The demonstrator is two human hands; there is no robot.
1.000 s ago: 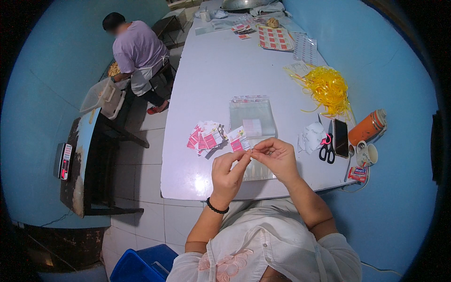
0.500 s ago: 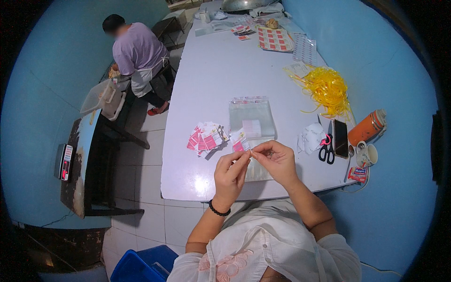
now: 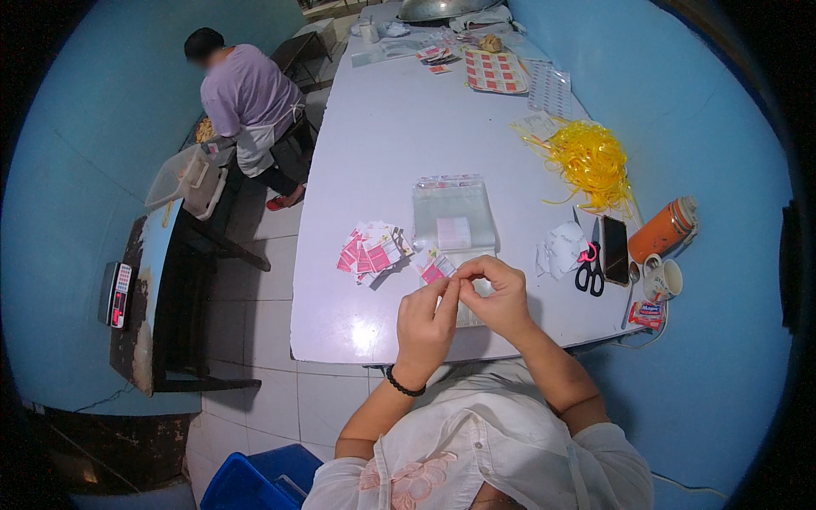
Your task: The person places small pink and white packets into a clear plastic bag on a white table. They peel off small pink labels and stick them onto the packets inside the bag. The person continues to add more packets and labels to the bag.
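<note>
A small pink-and-white printed card (image 3: 434,267) sticks out beyond the fingertips of my left hand (image 3: 427,327), which is closed in a pinch on it. My right hand (image 3: 500,299) is pinched too, its thumb and forefinger meeting the left fingertips at the card's right edge. Whatever lies between the right fingertips is too small to make out. Under and beyond my hands lie clear plastic bags (image 3: 433,200), with a pale label (image 3: 454,232) on top. Left of the bags is a loose heap of pink-and-white cards (image 3: 371,252).
To the right lie paper scraps (image 3: 561,251), black-handled scissors (image 3: 589,274), a phone (image 3: 614,249), an orange bottle (image 3: 663,231), a cup (image 3: 663,280) and a spoon (image 3: 631,297). Yellow ribbon (image 3: 589,166) is piled farther back, near label sheets (image 3: 496,71). A co-worker (image 3: 251,93) sits at left.
The card has come slightly nearer to me. My left hand has shifted a little right and toward me, its fingers now straighter. The co-worker's hand has moved at the far left.
</note>
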